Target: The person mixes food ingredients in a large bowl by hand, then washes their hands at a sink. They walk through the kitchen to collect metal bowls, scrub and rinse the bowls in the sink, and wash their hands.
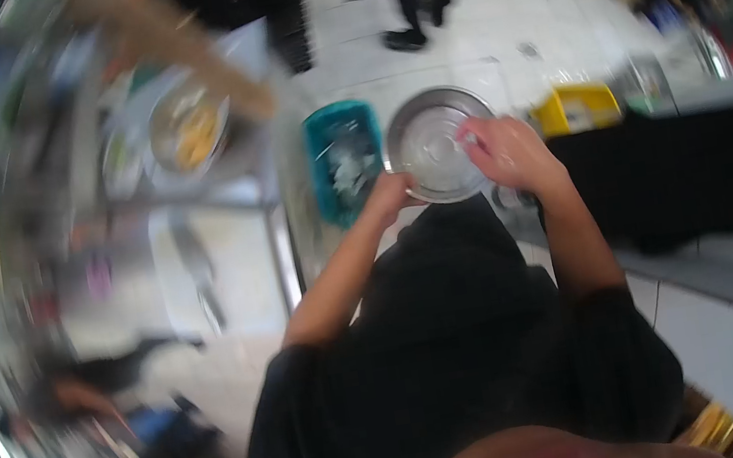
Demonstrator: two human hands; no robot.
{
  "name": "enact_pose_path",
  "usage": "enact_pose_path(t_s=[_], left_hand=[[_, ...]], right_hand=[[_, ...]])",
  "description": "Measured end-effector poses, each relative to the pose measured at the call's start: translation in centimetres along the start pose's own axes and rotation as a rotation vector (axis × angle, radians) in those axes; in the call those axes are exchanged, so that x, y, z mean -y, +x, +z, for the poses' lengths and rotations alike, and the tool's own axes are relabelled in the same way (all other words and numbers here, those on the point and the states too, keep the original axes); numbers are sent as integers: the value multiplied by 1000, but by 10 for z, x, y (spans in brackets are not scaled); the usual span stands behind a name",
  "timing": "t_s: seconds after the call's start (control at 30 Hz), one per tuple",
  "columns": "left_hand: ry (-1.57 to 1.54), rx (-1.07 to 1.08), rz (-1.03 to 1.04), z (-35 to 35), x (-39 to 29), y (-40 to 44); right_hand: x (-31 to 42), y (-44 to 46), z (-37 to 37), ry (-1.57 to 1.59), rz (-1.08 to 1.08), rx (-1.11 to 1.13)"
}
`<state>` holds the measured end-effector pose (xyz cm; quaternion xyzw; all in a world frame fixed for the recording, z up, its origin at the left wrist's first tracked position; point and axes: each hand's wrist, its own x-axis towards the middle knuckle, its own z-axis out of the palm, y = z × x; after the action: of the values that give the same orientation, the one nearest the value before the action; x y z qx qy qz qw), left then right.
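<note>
A round metal bowl (432, 145) is held in front of my body, its inside pale and shiny. My left hand (393, 195) grips the bowl's lower left rim. Over the bowl's right side is my right hand (509, 151), its fingers bent inward and blurred; whether they hold anything is too unclear to tell. Just left of the bowl stands a teal bin (317, 165) with whitish, crumpled material inside.
A yellow container (571, 108) lies to the right. At the left, a counter holds a bowl of yellow food (197, 133) and a knife (197, 264) on a white board (243, 257). Other people stand at the top and lower left.
</note>
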<state>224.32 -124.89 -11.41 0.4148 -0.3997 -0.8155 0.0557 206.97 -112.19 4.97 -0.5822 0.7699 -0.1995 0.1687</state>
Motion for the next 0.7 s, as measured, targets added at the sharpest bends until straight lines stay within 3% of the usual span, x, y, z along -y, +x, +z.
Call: enact_pose_path(t_s=[0.1,0.23,0.37,0.57,0.63,0.7], left_hand=[[190,95,-126,46,-31,77],[272,186,-71,142,-83,178],[211,276,3,207,-124,310],[255,253,-5,310,-207,419],[219,231,-83,333,-232,457],[216,258,-95,359,-249,494]], right_hand=[[-73,14,-28,-61,131,-89],[-171,67,-96,26,362,-215],[-286,127,-161,-53,544,-102],[-405,176,-279,226,319,-471],[-437,200,-299,118,287,-326],[-474,226,-309,47,326,-327]])
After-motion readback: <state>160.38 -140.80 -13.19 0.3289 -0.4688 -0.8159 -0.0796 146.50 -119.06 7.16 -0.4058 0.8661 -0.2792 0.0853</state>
